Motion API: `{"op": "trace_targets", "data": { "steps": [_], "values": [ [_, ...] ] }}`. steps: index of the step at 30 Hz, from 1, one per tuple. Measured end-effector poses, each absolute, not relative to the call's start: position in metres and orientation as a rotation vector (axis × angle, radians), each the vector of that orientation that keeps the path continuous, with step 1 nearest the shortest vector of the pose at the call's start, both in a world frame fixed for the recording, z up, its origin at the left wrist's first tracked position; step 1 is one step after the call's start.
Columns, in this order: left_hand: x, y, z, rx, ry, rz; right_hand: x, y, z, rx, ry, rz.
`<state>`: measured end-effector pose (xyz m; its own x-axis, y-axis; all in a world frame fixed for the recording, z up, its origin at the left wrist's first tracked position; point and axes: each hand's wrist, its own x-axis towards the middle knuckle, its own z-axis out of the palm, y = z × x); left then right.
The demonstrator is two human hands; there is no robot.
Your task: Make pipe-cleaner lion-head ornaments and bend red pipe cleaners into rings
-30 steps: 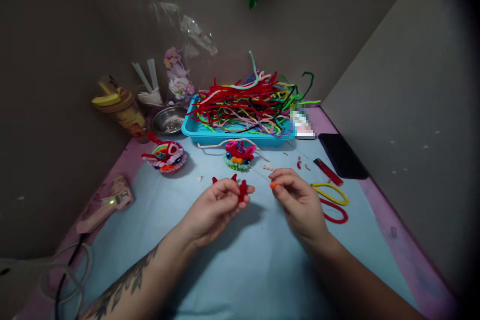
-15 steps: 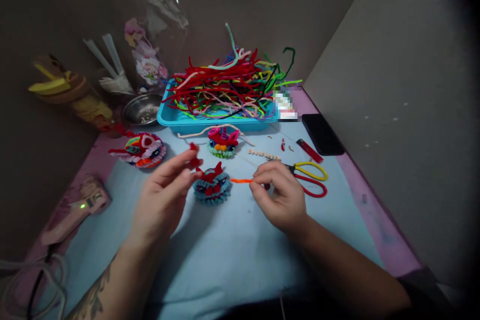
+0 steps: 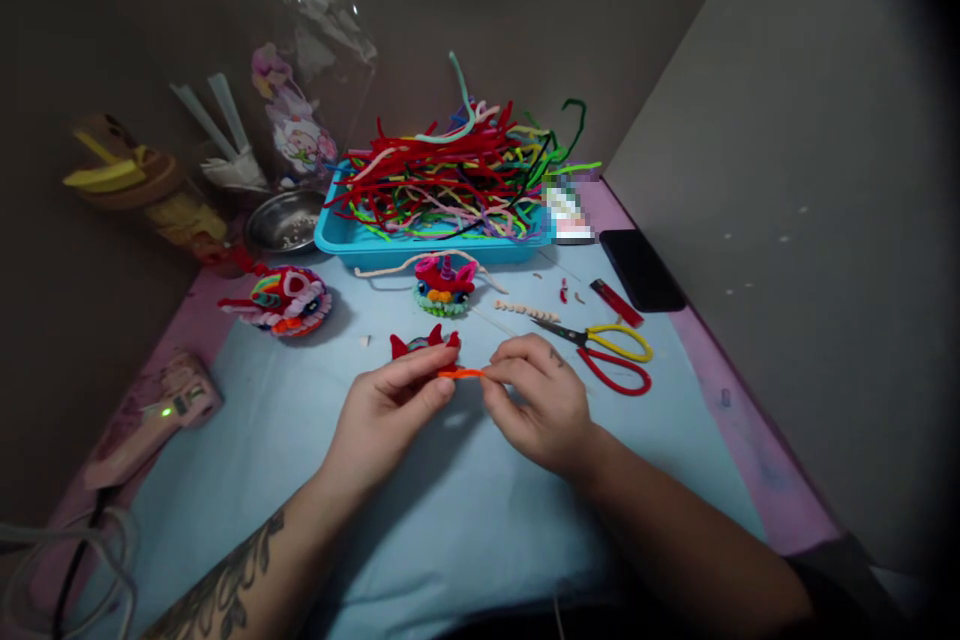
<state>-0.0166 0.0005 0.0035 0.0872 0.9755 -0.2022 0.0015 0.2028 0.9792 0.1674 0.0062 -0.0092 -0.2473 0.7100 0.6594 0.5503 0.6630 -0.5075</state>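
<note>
Orange strip (image 3: pixel 466 374), still pinched by the right hand (image 3: pixel 541 405), now gripped by the left hand (image 3: pixel 386 410) too, red-horned figure (image 3: pixel 420 345) behind more covered than before

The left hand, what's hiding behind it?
Behind the left hand you can see the top of a fuzzy figure, with pointy red tips. The hand covers its lower part, so that can't be seen.
</note>
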Motion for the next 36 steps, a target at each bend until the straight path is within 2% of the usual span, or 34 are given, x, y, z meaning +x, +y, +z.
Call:
{"op": "trace_targets", "data": {
  "steps": [9, 24, 36],
  "values": [
    [-0.02, 0.001, -0.008, 1.064, 1.238, 0.991, 0.168, 0.007, -0.008, -0.981, -1.921, 0.229],
    [-0.011, 0.003, -0.007, 1.051, 1.303, 1.019, 0.151, 0.003, -0.005, -1.104, -1.702, 0.67],
    [-0.01, 0.005, -0.009, 0.818, 1.041, 1.143, 0.153, 0.005, -0.007, -1.111, -1.716, 0.734]
  ]
}}
